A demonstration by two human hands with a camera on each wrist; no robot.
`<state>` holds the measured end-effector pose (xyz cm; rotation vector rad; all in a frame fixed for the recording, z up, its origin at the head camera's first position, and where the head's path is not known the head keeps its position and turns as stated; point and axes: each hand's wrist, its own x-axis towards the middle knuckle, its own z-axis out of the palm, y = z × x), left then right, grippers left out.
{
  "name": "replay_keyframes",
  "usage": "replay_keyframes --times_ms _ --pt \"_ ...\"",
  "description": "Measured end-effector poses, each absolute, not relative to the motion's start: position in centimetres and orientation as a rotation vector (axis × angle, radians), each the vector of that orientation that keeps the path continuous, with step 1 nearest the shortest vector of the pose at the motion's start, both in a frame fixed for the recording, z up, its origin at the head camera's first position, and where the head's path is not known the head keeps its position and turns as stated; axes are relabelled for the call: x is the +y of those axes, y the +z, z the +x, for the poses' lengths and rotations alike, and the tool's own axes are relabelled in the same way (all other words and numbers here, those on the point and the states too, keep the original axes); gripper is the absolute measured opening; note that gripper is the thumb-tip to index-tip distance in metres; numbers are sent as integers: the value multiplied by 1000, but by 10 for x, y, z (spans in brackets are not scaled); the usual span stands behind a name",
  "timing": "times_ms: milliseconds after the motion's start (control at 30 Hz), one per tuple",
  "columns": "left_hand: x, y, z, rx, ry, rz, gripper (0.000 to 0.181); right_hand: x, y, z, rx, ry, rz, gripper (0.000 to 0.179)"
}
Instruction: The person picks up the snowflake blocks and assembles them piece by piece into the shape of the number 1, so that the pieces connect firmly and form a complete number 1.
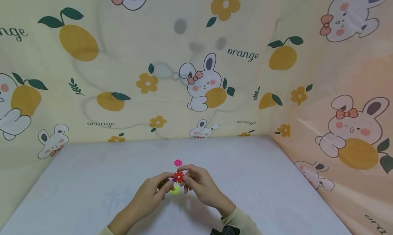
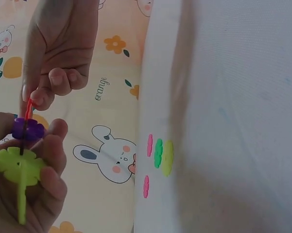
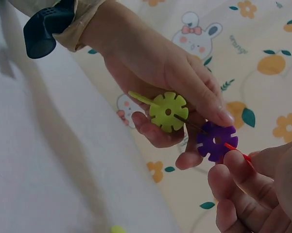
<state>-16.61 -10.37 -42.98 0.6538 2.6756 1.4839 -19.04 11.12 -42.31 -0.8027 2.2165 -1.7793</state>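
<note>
My left hand (image 1: 155,190) holds a small chain of notched plastic snowflake discs. In the right wrist view its thumb and forefinger pinch a purple disc (image 3: 216,141). A thin dark disc (image 3: 192,124) seen edge-on joins this to a yellow-green disc (image 3: 168,111), which has another yellow-green disc (image 3: 142,97) slotted across it. My right hand (image 1: 199,184) pinches a red disc (image 1: 178,176) by its edge. The red disc meets the purple one's rim; I cannot tell how deep it sits in the slot.
On the white tabletop (image 1: 245,180) lie more discs, seen edge-on in the left wrist view: a pink one (image 2: 146,187), another pink one (image 2: 149,145), a green one (image 2: 158,153) and a yellow one (image 2: 168,158). A printed rabbit-and-orange cloth (image 1: 172,105) hangs behind the table.
</note>
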Motion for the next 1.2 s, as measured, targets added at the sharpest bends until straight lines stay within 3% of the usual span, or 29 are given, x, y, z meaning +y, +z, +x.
replay_keyframes --times_ms 600,1200 --pt "-101 -426 -163 2780 1358 548 35 108 -431 -193 2131 -1922 -745 24" --pt "-102 -429 -165 2871 1266 601 33 108 -433 -193 2097 -1909 -807 21"
